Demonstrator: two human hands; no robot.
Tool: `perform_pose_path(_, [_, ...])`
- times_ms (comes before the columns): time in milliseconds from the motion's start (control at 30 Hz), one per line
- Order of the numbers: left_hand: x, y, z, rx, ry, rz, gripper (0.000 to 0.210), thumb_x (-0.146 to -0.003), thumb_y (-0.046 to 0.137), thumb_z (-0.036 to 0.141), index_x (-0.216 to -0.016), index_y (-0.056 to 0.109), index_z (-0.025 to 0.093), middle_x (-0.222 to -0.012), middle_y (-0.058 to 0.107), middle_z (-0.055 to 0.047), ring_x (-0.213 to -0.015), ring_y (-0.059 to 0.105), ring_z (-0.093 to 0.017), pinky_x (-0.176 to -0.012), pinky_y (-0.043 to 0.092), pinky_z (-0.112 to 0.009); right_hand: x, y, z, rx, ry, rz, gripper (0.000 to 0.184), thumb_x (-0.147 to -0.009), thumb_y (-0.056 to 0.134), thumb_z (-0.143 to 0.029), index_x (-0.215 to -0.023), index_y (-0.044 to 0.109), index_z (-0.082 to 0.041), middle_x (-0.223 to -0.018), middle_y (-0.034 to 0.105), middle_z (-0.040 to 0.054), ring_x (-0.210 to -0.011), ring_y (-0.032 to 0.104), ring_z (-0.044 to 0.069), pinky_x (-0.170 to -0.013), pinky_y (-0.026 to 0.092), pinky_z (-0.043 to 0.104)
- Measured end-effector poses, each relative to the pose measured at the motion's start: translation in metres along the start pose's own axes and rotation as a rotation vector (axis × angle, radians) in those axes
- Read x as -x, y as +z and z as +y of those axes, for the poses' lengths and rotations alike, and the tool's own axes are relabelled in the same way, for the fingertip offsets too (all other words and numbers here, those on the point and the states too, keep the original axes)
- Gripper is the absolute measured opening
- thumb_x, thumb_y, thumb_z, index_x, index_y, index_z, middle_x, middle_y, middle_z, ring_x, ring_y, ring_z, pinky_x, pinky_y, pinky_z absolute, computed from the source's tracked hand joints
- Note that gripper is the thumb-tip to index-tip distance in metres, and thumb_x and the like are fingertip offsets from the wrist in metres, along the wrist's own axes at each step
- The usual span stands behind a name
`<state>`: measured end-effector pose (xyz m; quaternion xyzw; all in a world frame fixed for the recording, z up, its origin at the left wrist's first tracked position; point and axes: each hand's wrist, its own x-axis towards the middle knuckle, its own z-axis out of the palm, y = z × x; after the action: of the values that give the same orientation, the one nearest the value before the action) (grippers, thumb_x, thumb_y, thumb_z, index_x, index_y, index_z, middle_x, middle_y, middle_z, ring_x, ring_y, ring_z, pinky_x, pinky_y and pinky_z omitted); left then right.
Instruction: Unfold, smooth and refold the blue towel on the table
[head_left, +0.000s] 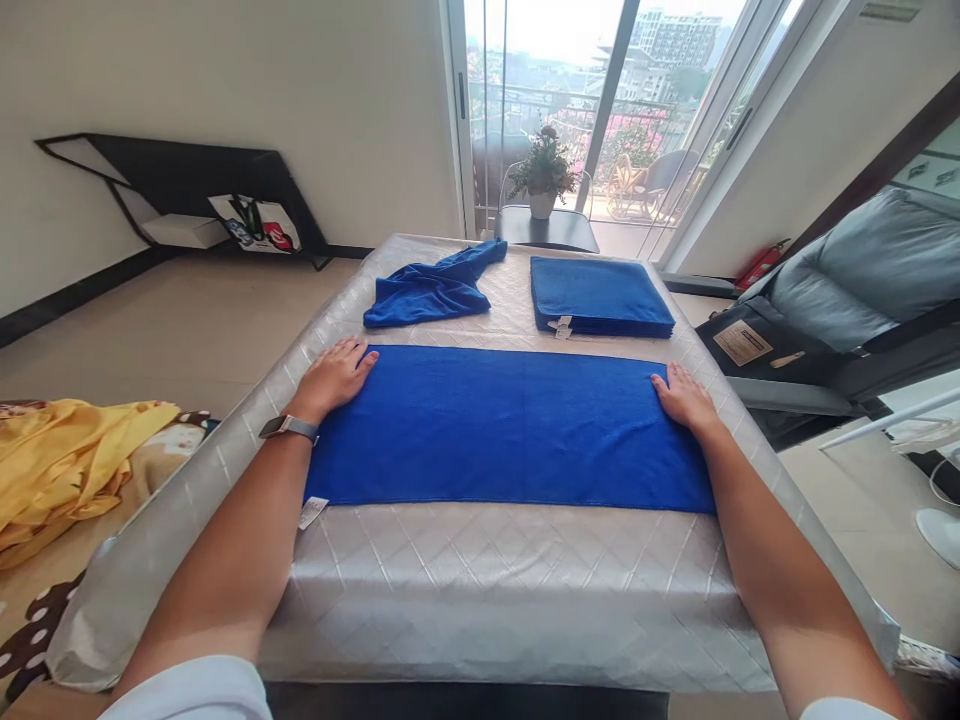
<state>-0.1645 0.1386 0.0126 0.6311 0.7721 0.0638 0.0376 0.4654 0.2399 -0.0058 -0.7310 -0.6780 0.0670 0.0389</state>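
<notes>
A blue towel (495,430) lies spread lengthwise across the covered table, with a white label at its near left corner. My left hand (335,375), with a watch on the wrist, rests at the towel's far left corner, fingers stretched out. At the far right corner lies my right hand (684,393), its fingers extended and its thumb on the cloth. Beyond the towel, on the left, is a crumpled blue cloth (431,288). A neat stack of folded blue towels (600,292) sits to its right, a white label hanging from the front.
A pale quilted-pattern cover (517,570) drapes over the table. Behind it, a potted plant (544,175) stands on a chair by the glass door. Yellow fabric (82,455) lies at left. A grey padded seat (870,265) is at right.
</notes>
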Motion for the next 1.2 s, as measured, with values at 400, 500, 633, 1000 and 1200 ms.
perform_pose_path(400, [0.072, 0.026, 0.171, 0.072, 0.700, 0.045, 0.067, -0.109, 0.025, 0.059, -0.164, 0.036, 0.024, -0.171, 0.033, -0.005, -0.160, 0.024, -0.024, -0.132, 0.015, -0.043, 0.007, 0.002, -0.002, 0.025, -0.006, 0.105, 0.071, -0.107, 0.022, -0.049, -0.164, 0.033, -0.007, -0.172, 0.031, 0.0148, -0.159, 0.027, 0.030, -0.129, 0.022, 0.048])
perform_pose_path(500, [0.077, 0.039, 0.176, 0.070, 0.678, -0.001, 0.069, -0.108, 0.024, 0.062, -0.165, 0.034, 0.025, -0.171, 0.033, -0.005, -0.160, 0.024, -0.024, -0.132, 0.015, -0.043, 0.012, 0.001, -0.005, 0.061, -0.018, 0.170, 0.067, -0.107, 0.024, -0.045, -0.162, 0.039, -0.009, -0.170, 0.034, 0.0144, -0.158, 0.030, 0.030, -0.129, 0.023, 0.049])
perform_pose_path(633, [0.074, 0.047, 0.172, 0.075, 0.636, -0.009, 0.069, -0.107, 0.024, 0.065, -0.166, 0.030, 0.030, -0.171, 0.032, -0.003, -0.160, 0.023, -0.023, -0.132, 0.015, -0.042, 0.020, -0.001, -0.012, 0.126, -0.036, 0.250, 0.063, -0.106, 0.024, -0.038, -0.157, 0.045, -0.007, -0.167, 0.041, 0.0162, -0.155, 0.035, 0.030, -0.127, 0.025, 0.050])
perform_pose_path(1000, [0.036, 0.035, 0.126, 0.033, 0.417, -0.041, 0.079, -0.107, 0.015, 0.064, -0.166, 0.030, 0.015, -0.173, 0.026, -0.011, -0.161, 0.020, -0.026, -0.131, 0.016, -0.046, 0.073, -0.014, -0.110, 0.133, -0.282, 0.256, 0.064, -0.108, 0.022, -0.037, -0.159, 0.042, -0.004, -0.165, 0.042, 0.0181, -0.157, 0.031, 0.029, -0.128, 0.022, 0.049])
perform_pose_path(1200, [0.035, 0.034, 0.122, -0.002, 0.408, -0.032, 0.076, -0.107, 0.018, 0.063, -0.166, 0.031, 0.016, -0.173, 0.026, -0.010, -0.161, 0.020, -0.026, -0.131, 0.016, -0.046, 0.122, 0.010, -0.211, 0.025, -0.551, -0.070, 0.085, -0.105, 0.008, -0.067, -0.169, 0.020, -0.013, -0.176, 0.013, 0.0080, -0.163, 0.009, 0.022, -0.132, 0.010, 0.044])
